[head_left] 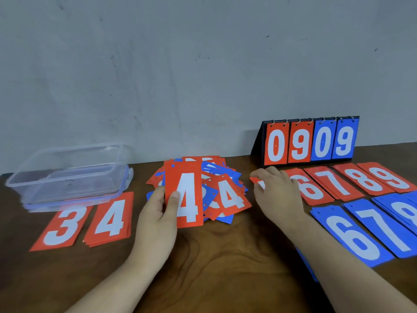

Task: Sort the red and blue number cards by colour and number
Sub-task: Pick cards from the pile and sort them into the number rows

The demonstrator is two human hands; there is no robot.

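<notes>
Dark wooden bench [225,256] set against a grey wall [180,64]. Far left: one clear plastic box [67,175], sitting on its lid with a blue-tinted edge. In front of it, two sorted red piles side by side, red 3 pile [62,227] and red 4 pile [110,220], the 3 pile's far end lying under the box edge. Next, left hand [158,213], gripping one red 4 card [184,195] by its left edge, thumb on the face, the card held upright over the near side of the unsorted heap. Centre: one unsorted heap [216,188] of mixed red and blue cards, overlapping at all angles, another red 4 face-up on top at its right side; count of cards not discernible. Right of the heap: right hand [277,190], palm down, fingers pinching a red card [256,180] whose number is covered, lying beside the red row. Behind it, one black tabletop flip scoreboard [310,141] showing four panels: red 0, red 9, blue 0, blue 9. Far row on the right, four visible red piles: red 6 pile [313,190], red 7 pile [334,181], red 8 pile [363,179], red 9 pile [390,177]. Near row, three visible blue piles: blue 6 pile [352,238], blue 7 pile [383,227], blue 8 pile [404,211], the last cut off by the frame edge.
</notes>
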